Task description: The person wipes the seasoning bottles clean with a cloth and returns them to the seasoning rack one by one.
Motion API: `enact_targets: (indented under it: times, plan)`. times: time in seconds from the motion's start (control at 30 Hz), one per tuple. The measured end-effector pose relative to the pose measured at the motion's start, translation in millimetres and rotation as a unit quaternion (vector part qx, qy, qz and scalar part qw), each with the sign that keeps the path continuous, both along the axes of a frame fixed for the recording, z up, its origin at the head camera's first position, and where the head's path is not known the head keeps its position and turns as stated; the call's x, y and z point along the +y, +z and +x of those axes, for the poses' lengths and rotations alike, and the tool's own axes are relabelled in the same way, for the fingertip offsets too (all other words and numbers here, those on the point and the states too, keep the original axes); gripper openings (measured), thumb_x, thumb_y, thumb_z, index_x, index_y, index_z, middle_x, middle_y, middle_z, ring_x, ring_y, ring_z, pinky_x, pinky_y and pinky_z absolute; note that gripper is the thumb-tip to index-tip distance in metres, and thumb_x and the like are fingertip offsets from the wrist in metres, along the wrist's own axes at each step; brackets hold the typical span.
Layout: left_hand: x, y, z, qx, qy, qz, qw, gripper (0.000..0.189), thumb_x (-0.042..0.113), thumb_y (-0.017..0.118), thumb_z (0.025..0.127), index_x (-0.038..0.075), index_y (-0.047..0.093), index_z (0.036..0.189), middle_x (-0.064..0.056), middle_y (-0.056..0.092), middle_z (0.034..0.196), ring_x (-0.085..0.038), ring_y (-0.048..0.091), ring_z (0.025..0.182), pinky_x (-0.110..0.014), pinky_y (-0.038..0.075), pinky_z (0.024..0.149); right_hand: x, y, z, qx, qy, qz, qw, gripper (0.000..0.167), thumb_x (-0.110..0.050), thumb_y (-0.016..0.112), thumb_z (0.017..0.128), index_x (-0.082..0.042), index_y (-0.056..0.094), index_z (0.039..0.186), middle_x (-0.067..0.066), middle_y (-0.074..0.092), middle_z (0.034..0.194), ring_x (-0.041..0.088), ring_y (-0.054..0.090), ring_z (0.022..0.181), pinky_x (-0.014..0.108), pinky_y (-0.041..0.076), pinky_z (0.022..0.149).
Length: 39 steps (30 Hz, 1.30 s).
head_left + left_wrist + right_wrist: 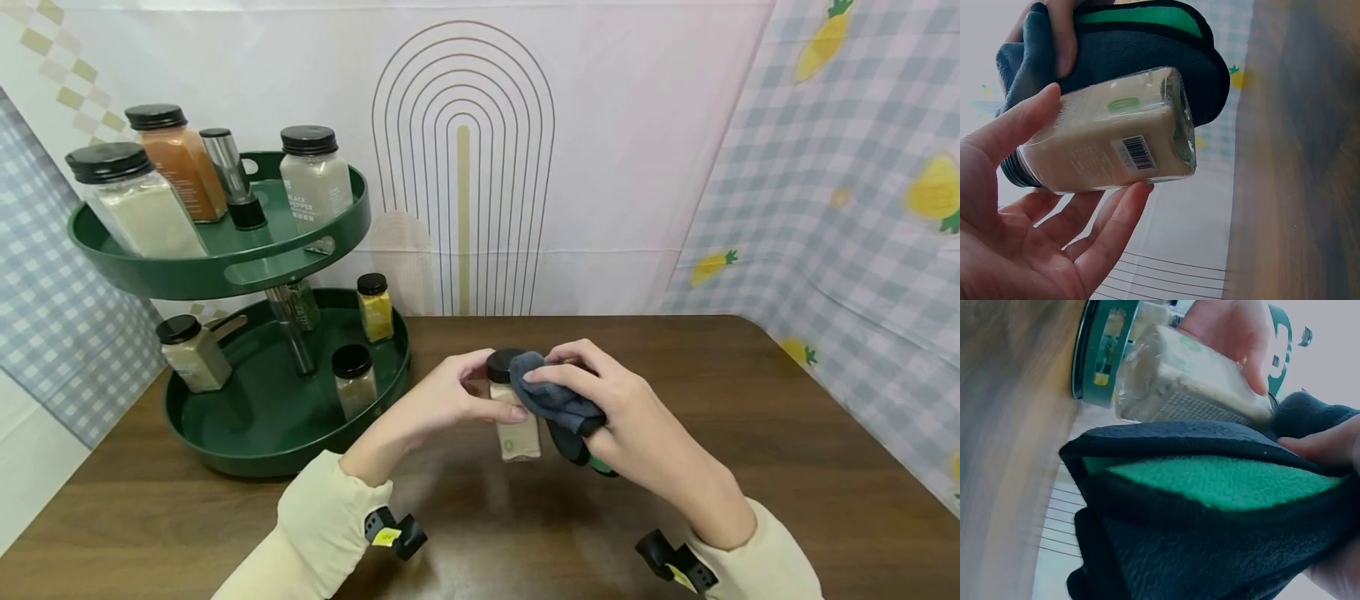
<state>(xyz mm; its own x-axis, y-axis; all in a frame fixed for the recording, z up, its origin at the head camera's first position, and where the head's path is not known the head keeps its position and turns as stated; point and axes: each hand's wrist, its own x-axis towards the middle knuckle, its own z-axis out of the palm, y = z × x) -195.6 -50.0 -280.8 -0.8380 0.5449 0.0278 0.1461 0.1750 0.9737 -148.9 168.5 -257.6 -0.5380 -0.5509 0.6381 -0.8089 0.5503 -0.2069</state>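
Observation:
A square glass spice jar [517, 435] with a black lid and pale powder inside is held above the table by my left hand [457, 396]. In the left wrist view, thumb and fingers grip the jar [1119, 134] from opposite sides, its barcode showing. My right hand [615, 400] holds a folded dark blue cloth [555, 396] against the lid and upper side of the jar. The right wrist view shows the cloth's green inner face [1222, 481] between dark edges. Part of the lid is hidden behind the cloth.
On the left stands a two-tier green rack [292, 458]. Its upper tray [217, 279] bears large spice jars and a silver cylinder [232, 179]; smaller jars, including a yellow one [376, 310], stand on the lower tray. Patterned cloth [862, 208] hangs behind the brown table [750, 400].

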Motion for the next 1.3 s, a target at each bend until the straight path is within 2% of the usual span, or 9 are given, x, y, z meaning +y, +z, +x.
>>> enact_targets:
  times: [0.17,0.43,0.63,0.83,0.93,1.0,1.07,1.17,1.3]
  plan:
    - [-2.7,0.6,-2.4,-0.016,0.011,0.006,0.9998,0.044,0.016,0.076,0.076,0.015,0.059,0.117,-0.006,0.066,0.097,-0.017,0.060,0.085,-0.037,0.054,0.072,3,-0.6,-1.2,-0.024,0.016,0.013,0.9995,0.053,0.017,0.056,0.070,-0.021,0.063,0.107,-0.003,0.054,0.108,0.012,0.057,0.092,0.031,0.051,0.076]
    - [-5.3,1.1,-4.8,-0.035,0.008,0.012,0.9993,0.048,0.016,0.073,0.079,0.009,0.055,0.123,-0.010,0.065,0.103,-0.017,0.061,0.088,-0.038,0.054,0.076,5,0.4,1.0,-0.074,0.004,0.035,0.9966,0.061,0.020,0.050,0.066,-0.024,0.063,0.107,-0.008,0.053,0.108,0.006,0.056,0.091,0.029,0.050,0.075]
    - [-10.9,2.8,-7.8,-0.051,0.037,0.034,0.9974,0.049,0.018,0.071,0.080,0.010,0.053,0.125,-0.011,0.064,0.108,-0.017,0.060,0.094,-0.041,0.053,0.079,4,-1.9,1.7,-0.112,-0.010,0.080,0.9905,0.060,0.018,0.049,0.065,-0.026,0.063,0.103,-0.013,0.052,0.103,0.004,0.054,0.082,0.024,0.047,0.071]
    - [-15.3,4.8,-11.5,-0.033,0.053,0.027,0.9977,0.050,0.018,0.071,0.080,0.011,0.052,0.126,-0.012,0.062,0.111,-0.019,0.059,0.096,-0.039,0.052,0.082,4,-4.9,2.8,-0.162,-0.031,0.159,0.9734,0.052,0.014,0.053,0.070,-0.026,0.065,0.101,-0.014,0.051,0.095,0.003,0.051,0.073,0.021,0.043,0.064]
    - [-15.0,5.6,-11.8,-0.030,0.061,0.027,0.9973,0.049,0.016,0.071,0.080,0.011,0.052,0.125,-0.012,0.061,0.112,-0.019,0.058,0.096,-0.038,0.051,0.083,5,-4.3,3.1,-0.183,-0.068,0.213,0.9574,0.050,0.014,0.055,0.070,-0.024,0.066,0.101,-0.010,0.051,0.090,0.005,0.047,0.068,0.022,0.038,0.058]
    - [-14.4,5.7,-11.4,-0.023,0.067,0.024,0.9972,0.048,0.014,0.072,0.079,0.011,0.053,0.123,-0.011,0.061,0.111,-0.019,0.056,0.097,-0.036,0.049,0.084,6,-3.0,3.4,-0.168,-0.104,0.232,0.9524,0.049,0.012,0.057,0.069,-0.022,0.066,0.104,-0.007,0.053,0.089,0.008,0.048,0.069,0.024,0.038,0.056]
    - [-12.9,5.5,-10.8,-0.013,0.065,0.020,0.9976,0.048,0.012,0.073,0.078,0.012,0.053,0.121,-0.009,0.060,0.112,-0.019,0.055,0.098,-0.035,0.047,0.085,7,-1.1,3.8,-0.127,-0.143,0.216,0.9574,0.050,0.011,0.060,0.068,-0.021,0.065,0.106,-0.004,0.055,0.092,0.011,0.053,0.073,0.027,0.041,0.056]
    - [-11.1,4.6,-9.1,0.012,0.053,0.010,0.9985,0.047,0.010,0.075,0.076,0.013,0.054,0.118,-0.005,0.059,0.110,-0.018,0.054,0.097,-0.032,0.043,0.083,6,1.2,4.0,-0.041,-0.159,0.118,0.9793,0.055,0.012,0.061,0.066,-0.020,0.064,0.111,-0.001,0.057,0.101,0.015,0.059,0.083,0.033,0.048,0.061]
    - [-7.3,2.8,-6.1,0.032,0.002,0.028,0.9991,0.049,0.005,0.077,0.073,0.012,0.055,0.116,-0.005,0.059,0.106,-0.017,0.056,0.090,-0.033,0.047,0.080,-1,1.8,4.3,0.017,-0.068,0.002,0.9976,0.055,0.010,0.063,0.071,-0.018,0.061,0.118,0.002,0.056,0.113,0.017,0.058,0.098,0.033,0.051,0.077]
